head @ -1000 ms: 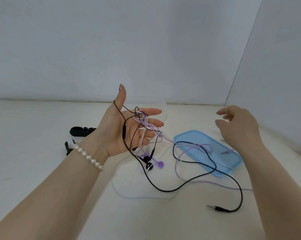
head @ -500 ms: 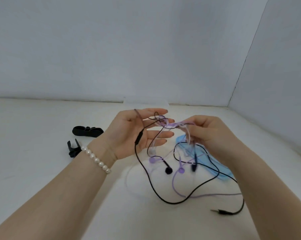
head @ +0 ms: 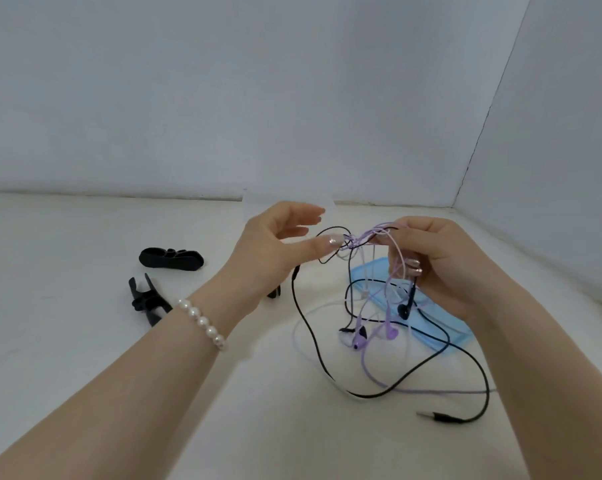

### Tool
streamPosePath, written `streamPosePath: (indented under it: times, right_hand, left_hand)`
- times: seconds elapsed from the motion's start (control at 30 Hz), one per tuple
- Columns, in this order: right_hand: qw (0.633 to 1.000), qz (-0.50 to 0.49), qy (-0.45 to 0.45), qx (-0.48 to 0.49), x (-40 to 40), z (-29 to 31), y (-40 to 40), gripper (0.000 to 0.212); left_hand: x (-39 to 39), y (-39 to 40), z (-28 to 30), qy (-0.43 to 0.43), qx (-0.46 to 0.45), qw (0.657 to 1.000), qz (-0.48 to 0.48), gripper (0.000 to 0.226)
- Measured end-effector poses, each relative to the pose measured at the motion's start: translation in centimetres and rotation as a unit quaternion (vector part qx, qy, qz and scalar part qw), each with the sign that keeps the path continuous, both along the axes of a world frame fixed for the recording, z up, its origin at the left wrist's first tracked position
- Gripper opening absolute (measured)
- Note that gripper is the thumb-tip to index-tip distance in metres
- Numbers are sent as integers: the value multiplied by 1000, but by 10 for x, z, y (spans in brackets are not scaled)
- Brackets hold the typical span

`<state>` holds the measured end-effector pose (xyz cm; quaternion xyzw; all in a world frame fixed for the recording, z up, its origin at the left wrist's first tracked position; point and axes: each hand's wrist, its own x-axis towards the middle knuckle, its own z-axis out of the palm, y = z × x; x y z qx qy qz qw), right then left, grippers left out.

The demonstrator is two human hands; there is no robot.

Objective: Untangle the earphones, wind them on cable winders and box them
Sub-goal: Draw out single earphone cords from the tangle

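Left hand (head: 275, 251): pinches the knot (head: 349, 241).
Right hand (head: 441, 265): holds the purple cord (head: 372, 372) bunch.
Tip: pull loops apart slowly, never tug.

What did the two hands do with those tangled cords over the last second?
The right hand came in from above the blue box and took hold of the tangle; the left hand, earlier open under it, now pinches the knot. The earbuds lifted. The black winders and jack plug stayed put.
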<state>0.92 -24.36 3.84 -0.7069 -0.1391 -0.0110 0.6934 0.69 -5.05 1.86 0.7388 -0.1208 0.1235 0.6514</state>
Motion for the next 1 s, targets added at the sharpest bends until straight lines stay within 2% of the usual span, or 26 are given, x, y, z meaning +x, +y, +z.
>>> streamPosePath:
  times: [0.07, 0.13, 0.27, 0.47, 0.6, 0.8, 1.0]
  right_hand:
    - [1000, 23, -6, -9, -1, 0, -1, 17]
    - [998, 55, -7, -4, 0, 0, -2, 13]
    - [997, 70, 3, 14, 4, -3, -6, 21]
    - [999, 25, 20, 32, 10, -4, -13, 17]
    - [999, 5, 28, 30, 12, -1, -17, 27]
    - [996, -30, 20, -77, 10, 1, -29, 11]
    - [999, 6, 37, -2, 9, 5, -34, 16]
  left_hand:
    - [0, -2, -2, 2, 23, 999, -27, 40]
    - [-1, -4, -3, 17, 10, 997, -73, 27]
    - [-3, -5, -4, 21, 20, 994, -106, 7]
    - [2, 0, -2, 35, -28, 997, -55, 20]
    - [1, 5, 4, 67, -62, 996, -18, 21]
    - [2, 12, 7, 83, -74, 994, 12, 21]
    - [3, 17, 5, 109, -49, 993, 4, 18]
